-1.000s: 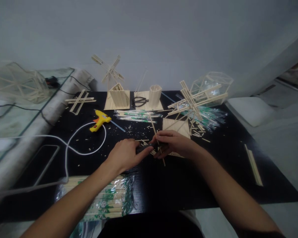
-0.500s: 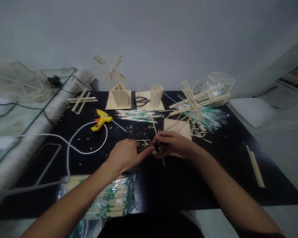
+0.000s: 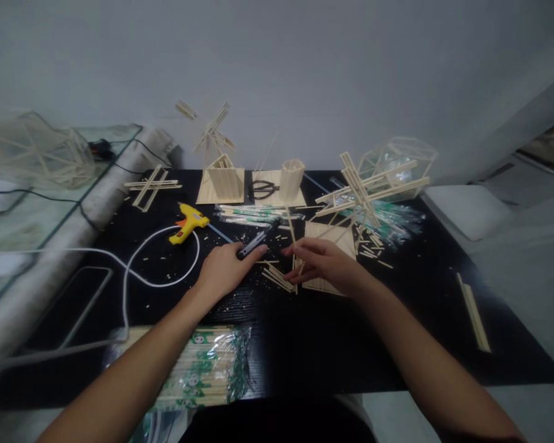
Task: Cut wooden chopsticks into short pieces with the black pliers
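My left hand (image 3: 225, 266): wrapped around the cutter-like tool (image 3: 257, 240), left of the short sticks (image 3: 277, 278), slanted away, presumably for clearance.
My right hand (image 3: 327, 263): pinching the thin stick (image 3: 290, 223), right of the short sticks, probably steadying it.
Glue gun (image 3: 188, 224): far left of them, seemingly parked.

Black table (image 3: 314, 351) bearing glue gun (image 3: 190, 223), bagged sticks (image 3: 215, 369), probably wood scraps (image 3: 370, 247)
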Tool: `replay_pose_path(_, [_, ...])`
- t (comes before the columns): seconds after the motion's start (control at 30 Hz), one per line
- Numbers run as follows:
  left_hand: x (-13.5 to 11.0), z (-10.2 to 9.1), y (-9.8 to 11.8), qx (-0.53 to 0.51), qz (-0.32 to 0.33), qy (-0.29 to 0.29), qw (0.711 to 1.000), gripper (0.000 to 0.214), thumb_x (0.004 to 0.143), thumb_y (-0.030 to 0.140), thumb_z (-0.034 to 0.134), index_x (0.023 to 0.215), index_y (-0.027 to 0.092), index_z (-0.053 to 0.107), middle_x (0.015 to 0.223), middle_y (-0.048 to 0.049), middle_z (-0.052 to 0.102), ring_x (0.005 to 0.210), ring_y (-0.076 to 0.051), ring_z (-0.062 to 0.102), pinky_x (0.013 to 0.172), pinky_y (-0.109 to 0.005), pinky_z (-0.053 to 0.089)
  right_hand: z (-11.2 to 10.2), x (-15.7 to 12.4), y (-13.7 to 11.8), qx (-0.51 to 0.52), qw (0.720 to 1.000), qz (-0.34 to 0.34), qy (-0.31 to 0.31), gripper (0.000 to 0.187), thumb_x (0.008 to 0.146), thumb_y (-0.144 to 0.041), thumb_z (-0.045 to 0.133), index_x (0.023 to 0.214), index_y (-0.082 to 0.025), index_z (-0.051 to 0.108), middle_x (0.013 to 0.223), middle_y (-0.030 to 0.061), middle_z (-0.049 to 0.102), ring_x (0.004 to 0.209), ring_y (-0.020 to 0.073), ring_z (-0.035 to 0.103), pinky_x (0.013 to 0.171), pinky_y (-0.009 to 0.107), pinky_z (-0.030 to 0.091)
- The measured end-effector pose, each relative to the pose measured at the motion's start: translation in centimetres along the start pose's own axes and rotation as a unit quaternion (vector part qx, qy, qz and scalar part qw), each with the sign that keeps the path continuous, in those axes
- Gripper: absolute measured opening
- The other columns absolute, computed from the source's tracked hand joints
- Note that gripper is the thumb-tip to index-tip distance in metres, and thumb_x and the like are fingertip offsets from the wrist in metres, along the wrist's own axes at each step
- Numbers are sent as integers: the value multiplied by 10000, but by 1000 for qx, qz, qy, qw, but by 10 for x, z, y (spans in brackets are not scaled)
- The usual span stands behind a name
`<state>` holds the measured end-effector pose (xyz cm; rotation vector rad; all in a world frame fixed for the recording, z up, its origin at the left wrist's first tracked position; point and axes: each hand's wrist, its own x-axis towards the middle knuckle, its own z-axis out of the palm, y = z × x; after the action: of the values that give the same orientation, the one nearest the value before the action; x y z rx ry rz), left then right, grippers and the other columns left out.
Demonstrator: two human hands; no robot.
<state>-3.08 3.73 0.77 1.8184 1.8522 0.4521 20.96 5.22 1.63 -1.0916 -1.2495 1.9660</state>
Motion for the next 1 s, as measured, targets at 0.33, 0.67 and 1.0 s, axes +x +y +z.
replay_pose_path(0.33, [-11, 5, 12, -410, 9, 75, 909, 341, 751, 472, 786, 888, 160, 759, 563, 20, 587, 551, -135, 522, 549, -267, 408, 12, 4, 17, -17, 988, 85, -131, 344, 815, -442, 808, 917, -129, 705, 950, 62, 732, 708, 181, 781, 605, 238, 631])
replay_pose_path(0.67, [-7, 4, 8, -469, -16, 66, 880, 348, 726, 459, 817, 824, 146, 701, 517, 66, 479, 448, -69, 383, 431, -223, 288, 9, 1, 12, -17, 990, 92, -110, 330, 805, -395, 825, 982, -133, 732, 979, 79, 759, 889, 211, 778, 839, 332, 614])
replay_pose_path(1.0, [-8, 4, 9, -465, -22, 64, 883, 327, 726, 441, 809, 801, 151, 677, 518, 65, 477, 452, -72, 382, 440, -230, 288, 9, 3, 24, 25, 995, 42, -83, 260, 705, -330, 884, 871, -160, 778, 1102, 84, 781, 1038, 208, 732, 1003, 405, 550])
